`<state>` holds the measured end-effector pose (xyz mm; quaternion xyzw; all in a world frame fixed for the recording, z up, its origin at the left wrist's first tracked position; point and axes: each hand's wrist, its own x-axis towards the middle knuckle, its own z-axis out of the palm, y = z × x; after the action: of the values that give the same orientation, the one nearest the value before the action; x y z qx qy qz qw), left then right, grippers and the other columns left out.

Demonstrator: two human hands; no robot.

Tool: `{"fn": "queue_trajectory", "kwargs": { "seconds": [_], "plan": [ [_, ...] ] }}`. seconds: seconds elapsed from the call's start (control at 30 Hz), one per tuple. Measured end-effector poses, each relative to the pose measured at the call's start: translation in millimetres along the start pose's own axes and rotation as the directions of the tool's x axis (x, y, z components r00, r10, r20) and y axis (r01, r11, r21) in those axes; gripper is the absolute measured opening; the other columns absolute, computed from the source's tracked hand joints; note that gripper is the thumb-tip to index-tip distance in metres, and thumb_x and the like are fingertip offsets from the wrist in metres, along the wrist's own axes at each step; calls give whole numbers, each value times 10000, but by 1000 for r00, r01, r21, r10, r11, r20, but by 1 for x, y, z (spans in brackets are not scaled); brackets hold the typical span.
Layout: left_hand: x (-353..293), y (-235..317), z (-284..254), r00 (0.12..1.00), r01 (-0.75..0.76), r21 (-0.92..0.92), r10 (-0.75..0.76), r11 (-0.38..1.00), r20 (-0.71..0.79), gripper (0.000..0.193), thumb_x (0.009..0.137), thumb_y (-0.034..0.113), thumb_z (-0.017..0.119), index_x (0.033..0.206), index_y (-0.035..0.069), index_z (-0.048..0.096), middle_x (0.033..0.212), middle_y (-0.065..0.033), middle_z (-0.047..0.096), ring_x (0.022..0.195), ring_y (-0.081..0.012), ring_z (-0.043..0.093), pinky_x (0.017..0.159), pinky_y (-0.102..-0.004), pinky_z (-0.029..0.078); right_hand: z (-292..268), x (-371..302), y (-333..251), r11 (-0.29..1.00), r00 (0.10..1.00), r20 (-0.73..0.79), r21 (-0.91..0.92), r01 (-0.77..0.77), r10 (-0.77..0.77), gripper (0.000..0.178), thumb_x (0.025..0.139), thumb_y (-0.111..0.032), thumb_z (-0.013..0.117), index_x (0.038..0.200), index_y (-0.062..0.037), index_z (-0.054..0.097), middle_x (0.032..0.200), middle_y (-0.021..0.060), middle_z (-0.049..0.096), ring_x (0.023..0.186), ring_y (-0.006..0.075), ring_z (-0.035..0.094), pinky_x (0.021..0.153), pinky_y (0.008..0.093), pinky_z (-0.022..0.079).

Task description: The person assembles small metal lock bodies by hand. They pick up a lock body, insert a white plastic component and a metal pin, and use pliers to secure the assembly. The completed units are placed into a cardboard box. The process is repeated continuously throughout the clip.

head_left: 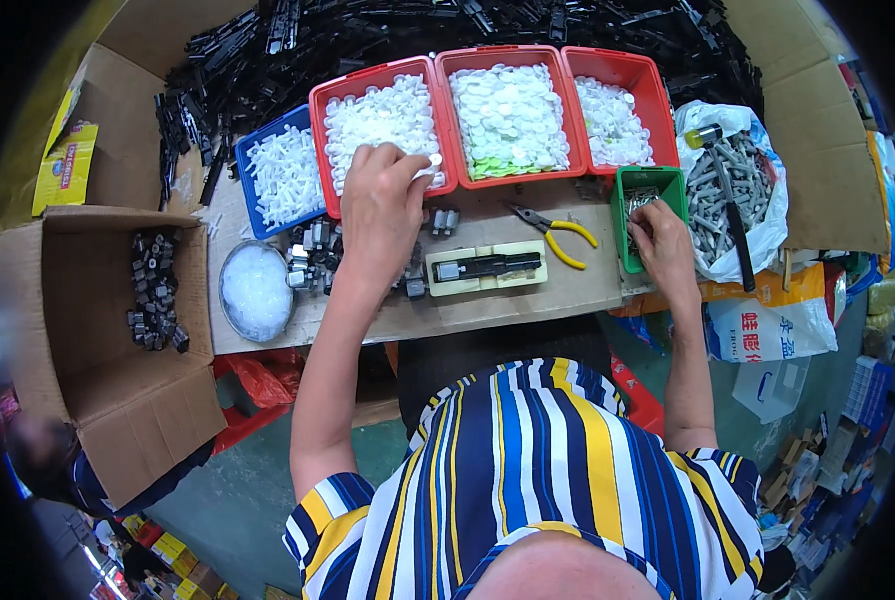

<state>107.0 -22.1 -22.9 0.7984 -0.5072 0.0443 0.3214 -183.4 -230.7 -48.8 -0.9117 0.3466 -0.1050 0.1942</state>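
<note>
My left hand (382, 205) reaches over the near rim of a red bin (319, 120) full of small white plastic caps, and its fingertips pinch a white cap (433, 160) at the bin's front right corner. My right hand (659, 240) dips its fingers into a small green bin (667, 180) of thin metal springs or pins; whether it holds one is hidden. Between the hands, a cream jig (487, 268) with a black part laid in it rests on the wooden board (467, 310).
Two more red bins (507, 55) of white and green discs, a blue bin (267, 135) of white pegs, a round bowl (255, 290), yellow-handled pliers (557, 235), small metal blocks (312, 250), a bag of bolts (737, 190) with a hammer, black parts piled behind, a cardboard box (117, 330) at left.
</note>
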Motion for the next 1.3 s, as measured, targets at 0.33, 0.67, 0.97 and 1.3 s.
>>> {"fn": "queue_trajectory", "kwargs": {
  "seconds": [0.33, 0.67, 0.97, 1.3],
  "plan": [
    [18, -18, 21, 995, -87, 41, 85, 995, 60, 117, 790, 76, 749, 865, -11, 731, 806, -120, 636, 836, -295, 558, 749, -406, 463, -7, 0, 7, 999, 994, -110, 19, 27, -25, 85, 829, -50, 702, 848, 33, 702, 809, 177, 659, 757, 359, 662, 682, 437, 500],
    [0, -23, 2, 994, 83, -226, -95, 971, -44, 118, 793, 68, 754, 881, -11, 752, 813, -105, 689, 826, -247, 597, 749, -362, 470, -16, 10, -37, 982, 978, -207, 181, 56, -18, 94, 860, -41, 681, 934, 13, 701, 847, 124, 708, 745, 227, 697, 661, 333, 518],
    [-23, 19, 1, 819, 534, -821, -367, 203, 441, 138, 870, 87, 755, 970, -9, 755, 842, -16, 707, 789, -70, 614, 738, -222, 472, 4, 28, -144, 616, 978, -108, 763, 196, -177, 99, 889, -41, 683, 980, 1, 682, 927, 62, 717, 865, 103, 680, 771, 260, 543],
    [-37, 38, 12, 825, 503, -860, -342, 81, 450, 137, 869, 78, 755, 992, 16, 760, 904, -23, 701, 823, -77, 616, 761, -235, 474, 12, 27, -149, 721, 850, -323, 454, 524, -415, 134, 806, -18, 707, 924, -43, 649, 888, 70, 699, 848, 230, 698, 797, 360, 484]
  ]
}}
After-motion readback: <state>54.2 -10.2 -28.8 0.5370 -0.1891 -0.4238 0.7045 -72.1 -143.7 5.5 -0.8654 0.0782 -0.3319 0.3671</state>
